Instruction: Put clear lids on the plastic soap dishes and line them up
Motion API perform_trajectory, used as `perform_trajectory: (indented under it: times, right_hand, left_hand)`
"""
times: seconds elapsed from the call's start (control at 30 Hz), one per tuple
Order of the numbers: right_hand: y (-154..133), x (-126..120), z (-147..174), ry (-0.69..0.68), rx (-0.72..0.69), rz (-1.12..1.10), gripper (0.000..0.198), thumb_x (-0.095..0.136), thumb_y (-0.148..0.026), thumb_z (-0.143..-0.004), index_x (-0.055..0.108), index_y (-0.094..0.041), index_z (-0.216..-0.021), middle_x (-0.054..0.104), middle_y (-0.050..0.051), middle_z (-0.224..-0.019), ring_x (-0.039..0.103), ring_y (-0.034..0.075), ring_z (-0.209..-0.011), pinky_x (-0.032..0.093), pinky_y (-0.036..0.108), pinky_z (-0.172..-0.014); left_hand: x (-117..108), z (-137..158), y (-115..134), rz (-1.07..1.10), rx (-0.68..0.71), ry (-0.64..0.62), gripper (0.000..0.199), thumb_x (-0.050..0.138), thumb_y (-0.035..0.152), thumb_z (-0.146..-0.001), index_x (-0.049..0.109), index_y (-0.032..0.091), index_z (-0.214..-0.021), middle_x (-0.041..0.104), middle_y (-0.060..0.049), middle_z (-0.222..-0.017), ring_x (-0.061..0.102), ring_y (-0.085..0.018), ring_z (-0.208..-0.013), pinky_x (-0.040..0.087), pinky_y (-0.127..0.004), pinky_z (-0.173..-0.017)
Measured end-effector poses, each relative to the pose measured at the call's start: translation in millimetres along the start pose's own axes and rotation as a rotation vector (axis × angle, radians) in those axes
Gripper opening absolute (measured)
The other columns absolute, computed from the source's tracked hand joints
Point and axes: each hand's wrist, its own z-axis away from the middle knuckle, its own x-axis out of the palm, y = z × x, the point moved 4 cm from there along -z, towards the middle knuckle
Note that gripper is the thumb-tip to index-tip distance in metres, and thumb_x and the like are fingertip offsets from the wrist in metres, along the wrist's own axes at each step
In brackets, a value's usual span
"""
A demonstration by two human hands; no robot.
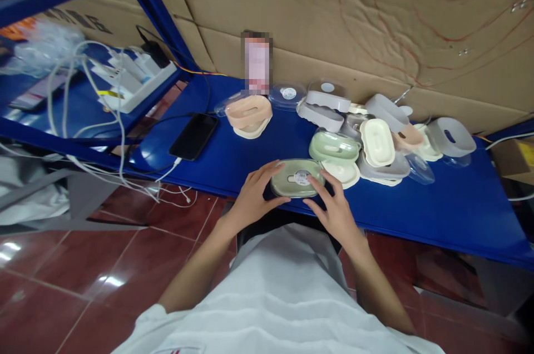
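Observation:
A green oval soap box [278, 187] under a clear lid with a round white sticker [302, 177] is at the table's front edge. My left hand [259, 191] curves round its left end, thumb along the near side. From the right, my right hand [332, 202] grips the other end, one finger over the sticker. Just behind it lie another green soap box [334, 145] and a cream tray [342, 174]. A cream soap dish [377, 142] rests on the pile to the right. The underside of the held box is hidden.
Grey soap box parts [453, 137] and clear lids [420, 169] lie along the right. A peach soap box [249, 112] sits farther left, near a black phone [194, 136]. A second phone [257, 62] leans on the cardboard. White cables [120, 137] trail from a power strip [146, 87].

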Motion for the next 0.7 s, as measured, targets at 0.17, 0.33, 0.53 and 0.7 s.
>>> perform_trajectory:
  times: [0.17, 0.33, 0.53, 0.7]
  right_hand:
    - [-3, -5, -2, -0.11, -0.059, -0.048, 0.074, 0.07, -0.037, -0.104, 0.037, -0.038, -0.17, 0.019, 0.011, -0.182, 0.033, 0.037, -0.164, 0.048, 0.055, -0.125]
    - [10, -50, 33, 0.151, -0.109, 0.116, 0.075, 0.08, -0.035, -0.096, 0.049, -0.038, -0.163, 0.041, 0.012, -0.174, 0.05, 0.039, -0.154, 0.051, 0.06, -0.122]
    - [90, -146, 129, 0.776, 0.25, 0.633, 0.082, 0.092, -0.051, -0.082, 0.065, -0.02, -0.153, 0.06, 0.026, -0.154, 0.059, 0.05, -0.143, 0.05, 0.069, -0.117]
    - [164, -177, 183, 0.894, 0.554, 0.729, 0.091, 0.092, -0.066, -0.073, 0.069, -0.024, -0.15, 0.06, 0.03, -0.151, 0.057, 0.057, -0.141, 0.049, 0.067, -0.117]
  left_hand:
    - [-4, 4, 7, 0.025, 0.103, -0.108, 0.077, 0.081, 0.054, -0.093, 0.047, 0.032, -0.159, 0.055, -0.013, -0.163, 0.052, -0.034, -0.153, 0.041, -0.056, -0.125]
    - [-27, -12, 3, -0.016, 0.149, -0.06, 0.075, 0.065, 0.05, -0.105, 0.032, 0.032, -0.169, 0.05, -0.013, -0.167, 0.051, -0.03, -0.155, 0.045, -0.05, -0.126]
    - [-49, -62, -41, -0.429, 0.004, 0.189, 0.064, 0.057, 0.049, -0.107, 0.045, 0.018, -0.161, 0.05, -0.024, -0.164, 0.043, -0.044, -0.156, 0.042, -0.066, -0.12]
    - [-40, -59, -45, -0.463, 0.028, 0.214, 0.04, 0.056, 0.042, -0.107, 0.065, 0.019, -0.137, 0.07, -0.018, -0.131, 0.064, -0.037, -0.13, 0.055, -0.054, -0.108]
